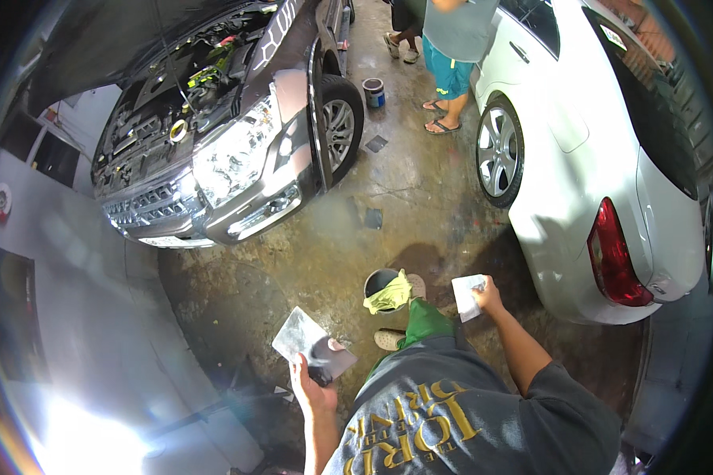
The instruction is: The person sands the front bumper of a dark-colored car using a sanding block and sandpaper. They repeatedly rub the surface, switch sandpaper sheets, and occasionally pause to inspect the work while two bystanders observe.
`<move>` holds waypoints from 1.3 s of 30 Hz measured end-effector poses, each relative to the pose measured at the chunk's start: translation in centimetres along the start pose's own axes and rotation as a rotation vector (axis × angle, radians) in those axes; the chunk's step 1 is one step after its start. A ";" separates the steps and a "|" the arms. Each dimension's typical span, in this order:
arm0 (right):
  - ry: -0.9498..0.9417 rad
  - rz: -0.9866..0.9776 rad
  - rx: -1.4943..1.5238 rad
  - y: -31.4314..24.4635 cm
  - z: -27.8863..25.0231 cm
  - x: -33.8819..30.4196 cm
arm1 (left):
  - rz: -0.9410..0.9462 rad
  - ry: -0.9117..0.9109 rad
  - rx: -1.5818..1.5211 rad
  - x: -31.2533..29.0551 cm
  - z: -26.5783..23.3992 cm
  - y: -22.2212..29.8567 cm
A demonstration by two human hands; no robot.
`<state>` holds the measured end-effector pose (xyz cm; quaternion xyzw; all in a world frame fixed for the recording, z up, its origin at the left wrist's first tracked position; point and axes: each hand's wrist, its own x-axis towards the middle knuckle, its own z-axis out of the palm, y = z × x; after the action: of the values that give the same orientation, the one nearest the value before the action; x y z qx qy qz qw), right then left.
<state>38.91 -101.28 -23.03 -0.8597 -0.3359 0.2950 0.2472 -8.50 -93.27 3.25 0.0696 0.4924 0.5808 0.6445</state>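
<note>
My left hand (314, 391) grips the lower edge of a flat, square grey-and-white sheet (299, 336), held tilted above the floor. Its surface is pale and glossy at the top, with a dark patch near my fingers. Over to the right, my right hand (489, 296) is closed on the side of a smaller flat white piece (465, 294); what it is made of I cannot make out. Between my hands, near my feet, stands a dark bucket (379, 277) with a yellow-green cloth (390, 295) draped over its rim.
A dark car (297, 150) with its hood raised is at the left, a white car (562, 182) at the right. Another person (445, 71) stands between them in sandals, near a paint can (374, 93). Dark flat scraps (374, 218) lie on the stained floor. A bright lamp (91, 435) glares lower left.
</note>
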 end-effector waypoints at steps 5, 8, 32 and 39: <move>0.030 0.015 -0.062 -0.8 1.2 1.3 | 0.042 0.056 -0.019 -0.8 -5.0 1.5; 0.031 -0.027 -0.035 -2.1 1.6 1.6 | 0.098 0.124 -0.035 -0.8 -7.1 1.6; -0.300 0.178 -0.196 2.2 2.3 -2.7 | 0.185 0.219 -0.106 -5.4 -7.0 1.1; -0.313 0.062 -0.128 0.3 5.1 -0.9 | 0.195 0.196 -0.085 -5.9 -5.6 1.1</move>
<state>35.11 -101.00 -26.51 -0.8271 -0.3618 0.4108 0.1273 -12.31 -100.45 4.47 0.0328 0.5190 0.6648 0.5362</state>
